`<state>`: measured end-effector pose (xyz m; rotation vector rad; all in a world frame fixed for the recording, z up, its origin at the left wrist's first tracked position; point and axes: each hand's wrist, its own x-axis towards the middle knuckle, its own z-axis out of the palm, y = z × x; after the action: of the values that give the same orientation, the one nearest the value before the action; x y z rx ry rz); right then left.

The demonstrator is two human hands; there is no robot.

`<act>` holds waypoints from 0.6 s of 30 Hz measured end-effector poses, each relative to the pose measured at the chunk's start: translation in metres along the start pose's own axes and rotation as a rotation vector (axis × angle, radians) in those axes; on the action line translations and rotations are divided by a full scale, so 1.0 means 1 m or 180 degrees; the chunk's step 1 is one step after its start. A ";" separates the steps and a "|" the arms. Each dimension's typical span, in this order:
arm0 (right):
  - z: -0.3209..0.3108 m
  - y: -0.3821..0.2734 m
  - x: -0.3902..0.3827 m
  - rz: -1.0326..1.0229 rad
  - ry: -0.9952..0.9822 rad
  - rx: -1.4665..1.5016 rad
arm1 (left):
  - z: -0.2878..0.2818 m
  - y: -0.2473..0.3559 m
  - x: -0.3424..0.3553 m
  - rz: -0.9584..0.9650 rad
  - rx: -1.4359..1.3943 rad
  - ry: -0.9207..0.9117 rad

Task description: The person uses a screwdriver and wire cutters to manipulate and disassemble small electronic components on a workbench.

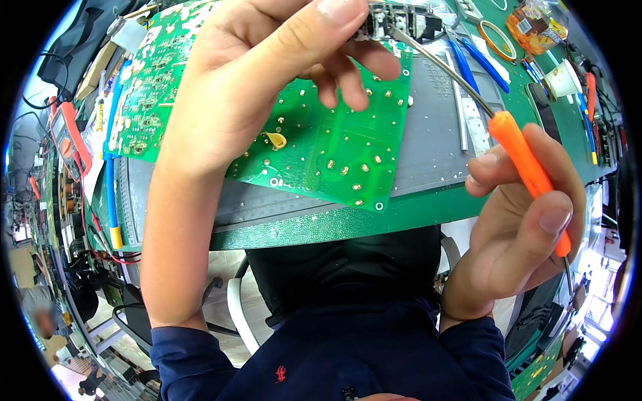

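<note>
My left hand (267,73) is closed on a small black and metallic component (401,21), pinched between thumb and fingers at the top of the view. In my right hand (521,214) is a screwdriver (525,157) with an orange handle, gripped between thumb and fingers. Its long metal shaft reaches up and left, and the tip meets the component or lies just in front of it. Below my left hand lies a green circuit board (328,150) with shiny solder joints and a small yellowish piece (276,140) on it.
Another green board (150,87) lies at the left, under a grey mat's (428,177) far side. Blue-handled pliers (483,63), a tape roll (497,40), a snack bag (535,27) and a paper cup (563,79) sit at the right. A red multimeter (70,140) stands far left.
</note>
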<state>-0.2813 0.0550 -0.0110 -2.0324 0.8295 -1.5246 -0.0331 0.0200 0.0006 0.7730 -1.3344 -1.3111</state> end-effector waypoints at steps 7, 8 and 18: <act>-0.003 0.001 -0.003 0.0013 0.0460 -0.0150 | -0.005 -0.002 0.002 -0.0090 0.0109 -0.0065; -0.005 0.000 -0.001 0.0033 0.0410 -0.0178 | -0.003 0.002 0.001 -0.0168 0.0073 -0.0025; -0.018 -0.001 0.006 0.0082 0.0195 0.0029 | -0.006 -0.004 0.003 -0.0066 0.0019 -0.0110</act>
<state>-0.2976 0.0511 -0.0010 -1.9696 0.8672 -1.5807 -0.0293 0.0150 -0.0032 0.7734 -1.3613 -1.3427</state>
